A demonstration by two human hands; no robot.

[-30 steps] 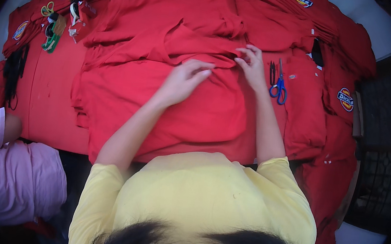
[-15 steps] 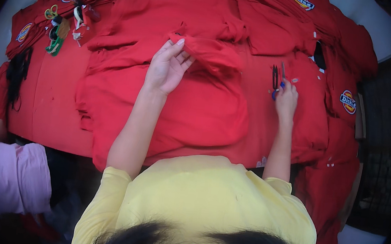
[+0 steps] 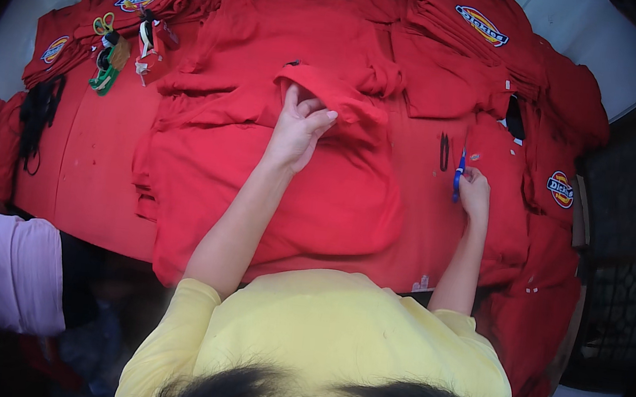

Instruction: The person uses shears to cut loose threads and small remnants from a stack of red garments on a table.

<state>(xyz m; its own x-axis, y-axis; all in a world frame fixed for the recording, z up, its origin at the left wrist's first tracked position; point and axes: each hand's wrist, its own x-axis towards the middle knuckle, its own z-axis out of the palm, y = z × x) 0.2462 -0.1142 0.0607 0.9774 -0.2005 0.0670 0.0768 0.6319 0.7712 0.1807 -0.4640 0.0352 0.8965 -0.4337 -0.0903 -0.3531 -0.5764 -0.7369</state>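
Note:
A red shirt (image 3: 271, 201) with soft folds lies spread in front of me. My left hand (image 3: 299, 131) is at its raised, folded edge, fingers tucked up against the cloth and thumb pointing right. A small dark spot, too small to name, shows at the top of that fold. Off to the right, my right hand (image 3: 475, 193) is closed around the handles of blue-handled scissors (image 3: 459, 178), whose blades point away from me. Just left of them, black thread snips (image 3: 444, 151) lie on the red table surface.
Piles of red garments (image 3: 472, 63) with badges ring the far side and right. Tape rolls and yellow-handled scissors (image 3: 104, 23) sit at the far left, near a black cord bundle (image 3: 38, 115). A person in a pink top (image 3: 16, 267) is close at lower left.
My right hand has picked up the blue scissors and drawn slightly nearer to me, away from the snips. My left hand's fingers have moved from the fold's outer corner to under its edge.

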